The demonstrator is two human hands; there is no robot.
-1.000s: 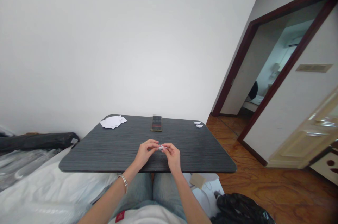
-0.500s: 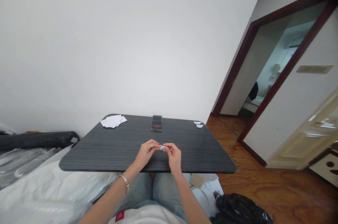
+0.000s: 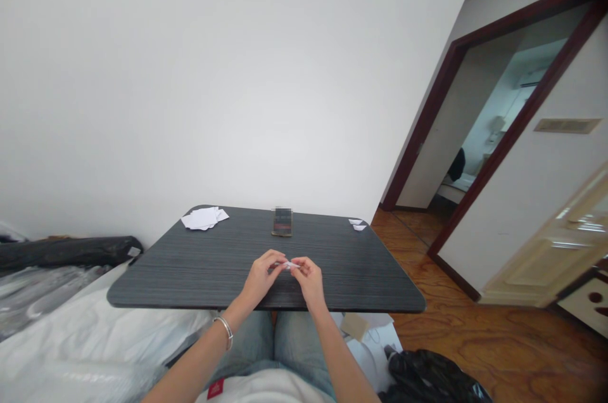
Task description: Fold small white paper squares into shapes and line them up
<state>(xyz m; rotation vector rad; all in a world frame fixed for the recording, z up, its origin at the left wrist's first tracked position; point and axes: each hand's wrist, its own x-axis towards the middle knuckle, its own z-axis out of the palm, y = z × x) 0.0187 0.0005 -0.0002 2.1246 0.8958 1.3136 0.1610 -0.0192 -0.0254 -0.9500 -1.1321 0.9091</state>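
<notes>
A small piece of folded white paper (image 3: 288, 265) is held between both hands, just above the front part of the dark table. My left hand (image 3: 260, 274), with a silver bangle at the wrist, pinches its left end. My right hand (image 3: 310, 280) has thumb and fingertips closed on the right end. The fingers cover much of the paper, so its exact shape is hidden. Two small folded white paper pieces (image 3: 357, 225) lie at the table's back right corner. At the back left rests a loose stack of white paper sheets (image 3: 202, 218).
The dark wood-grain table (image 3: 190, 276) stands against a white wall. A phone-like device (image 3: 282, 223) is propped up at its back middle. Plastic-wrapped bundles (image 3: 85, 333) lie to the left. On the floor at right are a black bag (image 3: 430, 377) and a cardboard piece (image 3: 354, 326).
My right hand has shifted slightly left, closer to my left hand. The paper between the fingertips shows at a somewhat different angle. Nothing else on the table has moved.
</notes>
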